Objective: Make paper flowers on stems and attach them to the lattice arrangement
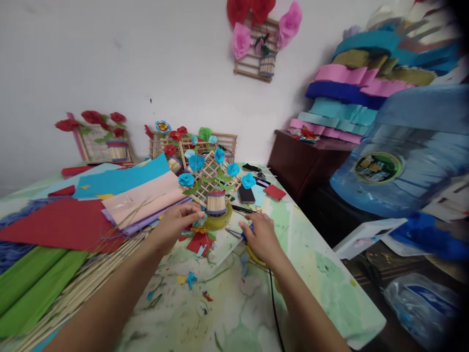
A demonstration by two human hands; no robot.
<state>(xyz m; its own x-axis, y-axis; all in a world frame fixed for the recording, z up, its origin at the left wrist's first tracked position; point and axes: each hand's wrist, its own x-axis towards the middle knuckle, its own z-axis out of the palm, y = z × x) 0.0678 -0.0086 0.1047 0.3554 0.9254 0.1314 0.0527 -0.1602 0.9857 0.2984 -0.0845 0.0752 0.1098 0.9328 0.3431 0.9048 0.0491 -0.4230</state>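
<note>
My left hand is closed, its thumb and fingertips brought together just left of the roll of clear yellowish tape. Light blue paper shows by those fingertips; whether they pinch it is hidden. Thumb and fingers apart, my right hand reaches low over a blue-handled tool, partly covered. Metal tips lie left of it. Beyond both hands leans a bamboo-stick lattice with blue paper flowers and a small stick basket. Red paper scraps lie between the hands.
Coloured paper sheets and thin sticks cover the left side. A phone lies behind my right hand, and a black cable runs beneath that wrist. Off the table's right edge stands a large water jug.
</note>
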